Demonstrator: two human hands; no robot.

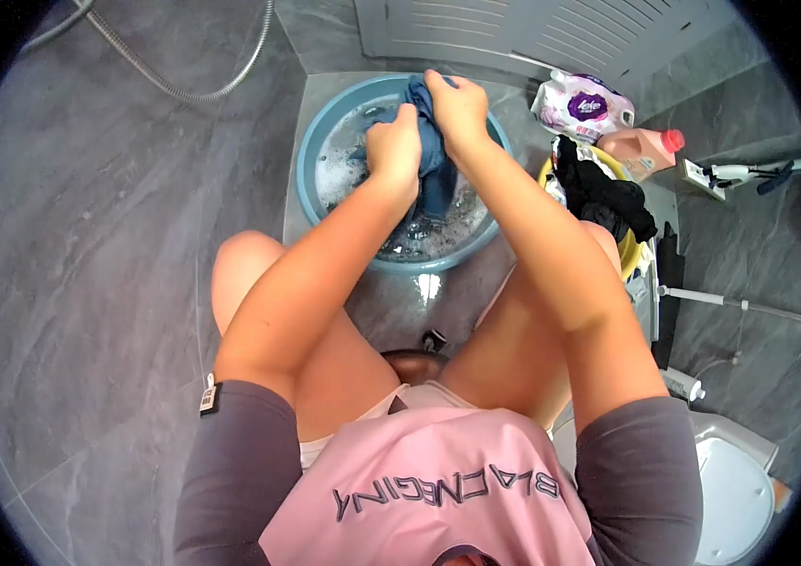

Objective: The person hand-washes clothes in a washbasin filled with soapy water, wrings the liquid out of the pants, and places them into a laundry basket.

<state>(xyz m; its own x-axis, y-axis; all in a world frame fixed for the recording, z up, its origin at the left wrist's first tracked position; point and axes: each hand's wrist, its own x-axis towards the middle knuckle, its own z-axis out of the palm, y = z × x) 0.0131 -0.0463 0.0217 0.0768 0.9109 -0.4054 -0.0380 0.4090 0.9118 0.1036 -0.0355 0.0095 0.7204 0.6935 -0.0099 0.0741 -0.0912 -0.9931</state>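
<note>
A round blue basin of soapy, foamy water stands on the floor in front of me. Over it, a wet dark blue cloth hangs bunched between my hands, its lower end dipping to the water. My left hand is closed on the cloth's left side. Higher up and to the right, my right hand grips the top of the same cloth. What kind of garment it is, I cannot tell.
Right of the basin, a yellow tub holds black clothes. Behind it are a pink bottle with a red cap and a white and purple pack. A shower hose hangs at upper left; a toilet is at lower right.
</note>
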